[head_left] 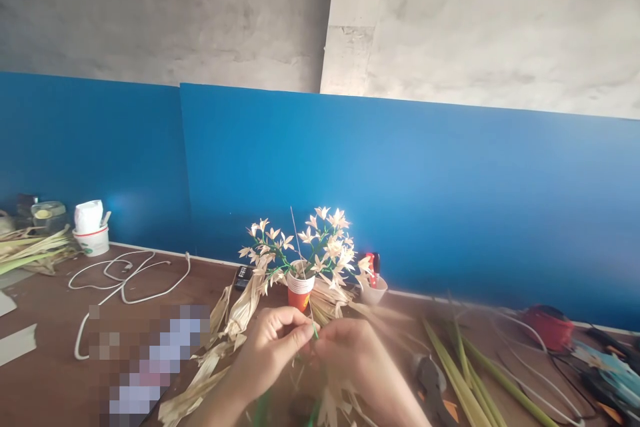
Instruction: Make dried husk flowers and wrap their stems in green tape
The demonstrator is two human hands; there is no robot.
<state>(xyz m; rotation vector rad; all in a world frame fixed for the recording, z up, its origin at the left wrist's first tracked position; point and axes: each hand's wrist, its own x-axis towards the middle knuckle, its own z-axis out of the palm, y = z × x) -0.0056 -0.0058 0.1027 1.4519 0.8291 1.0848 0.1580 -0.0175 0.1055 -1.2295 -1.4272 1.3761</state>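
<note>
My left hand (273, 340) and my right hand (350, 350) meet low in the middle of the head view, fingers pinched together on a thin wire stem (301, 260) that rises straight up between them. A bit of green tape (315, 331) shows at the pinch. Just behind the hands stands a red paper cup (300, 290) holding pale handmade flowers (320, 244) on green stems. Dried corn husks (235, 327) lie under and left of my hands.
A white cable (125, 280) loops on the brown table at left, near a white cup (91, 239) and husk strips (30, 250). Green leaf strips (465, 374), pliers (433, 384) and a red object (550, 326) lie right. A blue panel (450, 200) backs the table.
</note>
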